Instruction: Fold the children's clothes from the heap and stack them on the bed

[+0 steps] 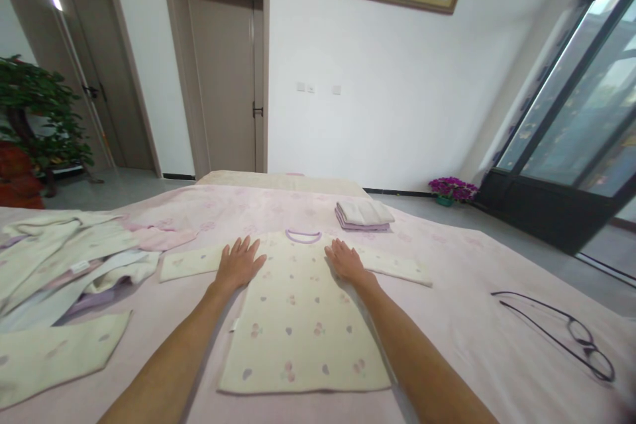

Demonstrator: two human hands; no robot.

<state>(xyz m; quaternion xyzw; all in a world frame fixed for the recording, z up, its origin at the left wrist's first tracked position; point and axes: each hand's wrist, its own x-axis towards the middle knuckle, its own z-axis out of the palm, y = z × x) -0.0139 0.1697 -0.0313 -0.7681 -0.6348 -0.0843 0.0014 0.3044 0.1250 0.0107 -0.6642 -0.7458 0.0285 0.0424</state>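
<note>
A small cream long-sleeved shirt (304, 318) with a purple collar and a print of hearts and cherries lies flat before me, its sleeves spread out to both sides. My left hand (240, 262) rests palm down at the left shoulder, where that sleeve begins, fingers spread. At the opposite shoulder my right hand (346, 261) lies flat on the cloth, fingers stretched out. Neither hand grips anything. Parts of the sleeves near the shoulders are covered by my hands.
A pink sheet (447, 318) covers the surface. Loose clothes (74, 265) are heaped at the left. Beyond the shirt sits a folded stack of clothes (365, 214). Eyeglasses (571, 331) lie unfolded at the right. A potted purple flower (450, 191) stands on the floor.
</note>
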